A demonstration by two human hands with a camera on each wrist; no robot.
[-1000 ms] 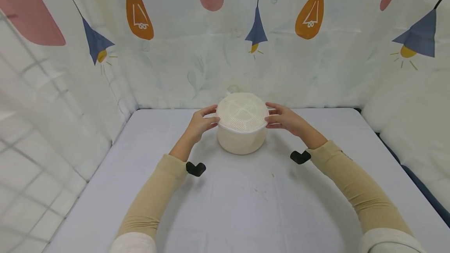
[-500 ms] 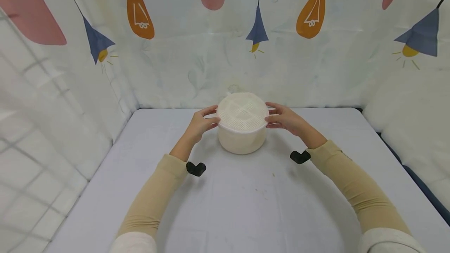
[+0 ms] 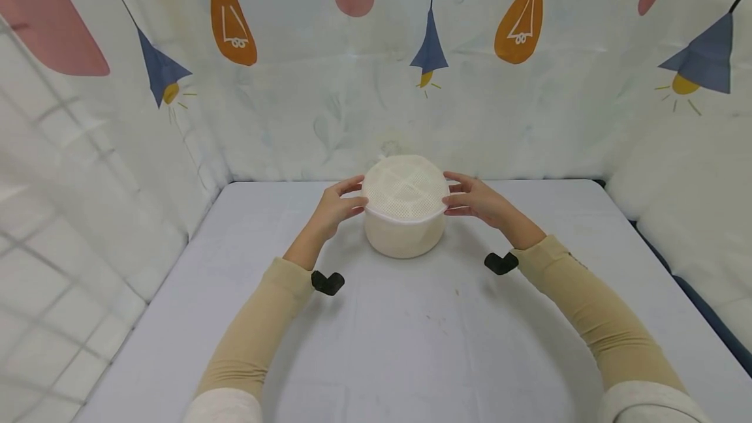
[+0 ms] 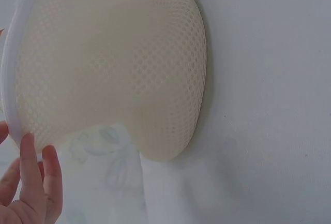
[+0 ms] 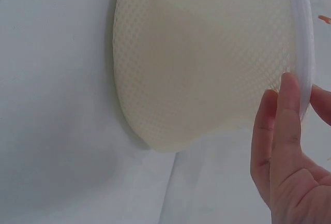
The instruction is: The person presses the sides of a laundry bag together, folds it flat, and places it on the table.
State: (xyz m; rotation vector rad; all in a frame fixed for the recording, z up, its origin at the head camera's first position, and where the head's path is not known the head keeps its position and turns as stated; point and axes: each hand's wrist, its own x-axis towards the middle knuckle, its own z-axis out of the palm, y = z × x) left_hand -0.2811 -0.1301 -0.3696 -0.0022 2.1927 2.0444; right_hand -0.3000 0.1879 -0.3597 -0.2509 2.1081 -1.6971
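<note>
— Between the two hands, what stood on the tabletop (image 3: 411, 331)?
— A cream mesh basket (image 3: 404, 214). The left hand (image 3: 336, 206) and right hand (image 3: 477, 200) each pinched its white rim, one per side.

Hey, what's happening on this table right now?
A person has both hands on a round cream mesh basket standing on the pale table. The left hand and the right hand hold its white rim from opposite sides, fingers on the edge. The basket rests on the table.
</note>
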